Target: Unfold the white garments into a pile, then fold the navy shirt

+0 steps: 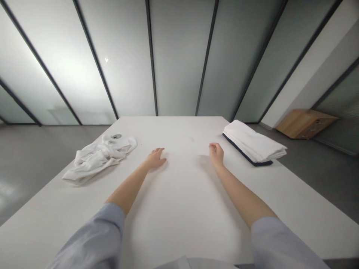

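I'm reading this moment off the head camera from afar. The left hand (155, 158) is lying palm down on the white table (185, 228), its fingers loosely spread and holding nothing. The right hand (216, 155) is resting well apart from it, fingers curled into a narrow, loose fist, and I'm seeing nothing inside it.

Out past the left hand, a crumpled white cloth (98, 160) is sitting in a loose heap, near the fingers but not touching them. It's looking soft and light, so I'd expect it to bunch and drag; a raised fold seems the best place to pinch it. Out past the right hand, a stack of folded white towels (254, 144) with a navy edge is lying near the table's far corner. I'd judge it soft but fairly stable, best taken from underneath with flat fingers.

A small grey ring (116, 136) is showing at the far end of the cloth, but I can't make out what it is or whether it's attached. The folds are hiding the cloth's shape, so I can't tell what garment or piece it is. I also can't count the stack's layers from here.
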Demonstrator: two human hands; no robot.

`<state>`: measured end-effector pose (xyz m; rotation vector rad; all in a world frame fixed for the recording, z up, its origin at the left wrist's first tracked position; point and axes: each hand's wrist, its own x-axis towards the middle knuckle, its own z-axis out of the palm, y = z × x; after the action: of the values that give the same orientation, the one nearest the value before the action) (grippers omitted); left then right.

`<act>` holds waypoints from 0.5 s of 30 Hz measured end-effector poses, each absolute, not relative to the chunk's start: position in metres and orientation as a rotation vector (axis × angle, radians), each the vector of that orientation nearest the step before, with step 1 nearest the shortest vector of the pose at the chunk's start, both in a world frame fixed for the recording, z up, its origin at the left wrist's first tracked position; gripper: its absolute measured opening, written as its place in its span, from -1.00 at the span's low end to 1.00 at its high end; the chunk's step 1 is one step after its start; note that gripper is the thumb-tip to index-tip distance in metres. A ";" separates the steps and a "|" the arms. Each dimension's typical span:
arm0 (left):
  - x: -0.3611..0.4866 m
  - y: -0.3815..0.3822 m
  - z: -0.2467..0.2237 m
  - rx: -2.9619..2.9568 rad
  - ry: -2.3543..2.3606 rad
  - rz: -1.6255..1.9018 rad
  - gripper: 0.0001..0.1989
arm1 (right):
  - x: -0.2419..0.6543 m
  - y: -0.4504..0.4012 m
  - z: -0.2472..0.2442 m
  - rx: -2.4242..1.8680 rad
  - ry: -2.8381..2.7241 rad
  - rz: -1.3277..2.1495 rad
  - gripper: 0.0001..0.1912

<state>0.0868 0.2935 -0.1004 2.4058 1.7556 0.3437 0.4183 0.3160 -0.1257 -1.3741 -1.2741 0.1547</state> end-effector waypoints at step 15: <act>0.104 0.290 -0.123 2.446 1.856 0.292 -0.51 | 0.592 0.289 -0.034 -2.573 -1.632 -0.532 -0.76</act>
<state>0.1040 0.2901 -0.1229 2.4460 1.8560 0.2921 0.5922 0.2894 -0.0340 -2.5726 -1.6318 -0.5324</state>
